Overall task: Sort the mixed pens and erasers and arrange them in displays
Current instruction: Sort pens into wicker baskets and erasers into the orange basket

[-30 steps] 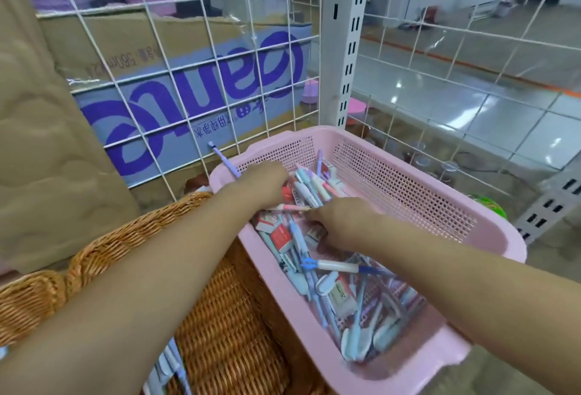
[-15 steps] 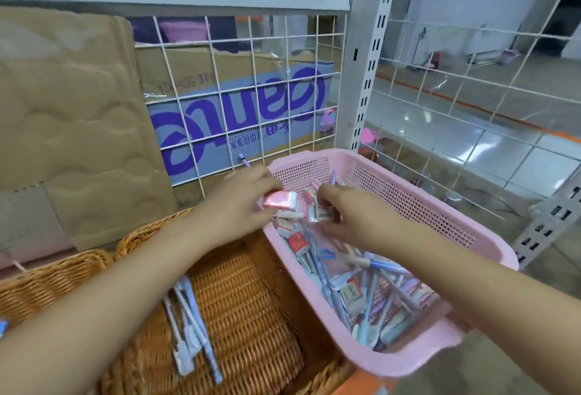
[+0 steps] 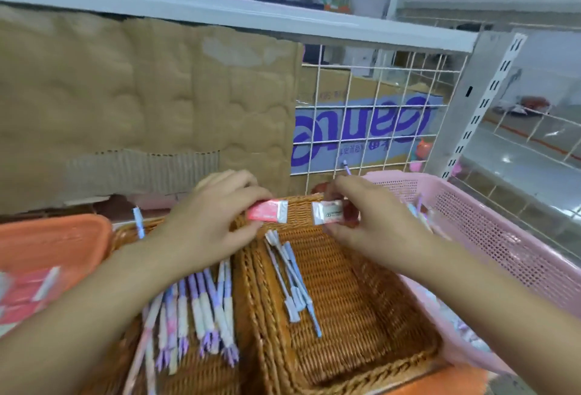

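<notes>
My left hand [image 3: 210, 225] grips a red-wrapped eraser [image 3: 267, 211] and my right hand [image 3: 367, 221] grips a white-sleeved eraser [image 3: 327, 212]. Both erasers hover above the far rim of the middle wicker basket [image 3: 345, 316], which holds a few blue pens [image 3: 292, 278]. A left wicker basket [image 3: 201, 372] carries several purple-tipped pens [image 3: 201, 316]. The pink plastic basket [image 3: 503, 243] of mixed stock sits at the right, mostly behind my right arm.
An orange tray [image 3: 53, 243] with red packets lies at the left. Cardboard [image 3: 141, 111] and a white wire grid [image 3: 371, 118] close off the back, under a shelf board [image 3: 220, 14]. A slotted metal upright [image 3: 481, 105] stands at the right.
Both hands dug in the pink basket, lifted out one eraser each, and moved left over the wicker baskets. My view swung left, bringing the orange tray into sight.
</notes>
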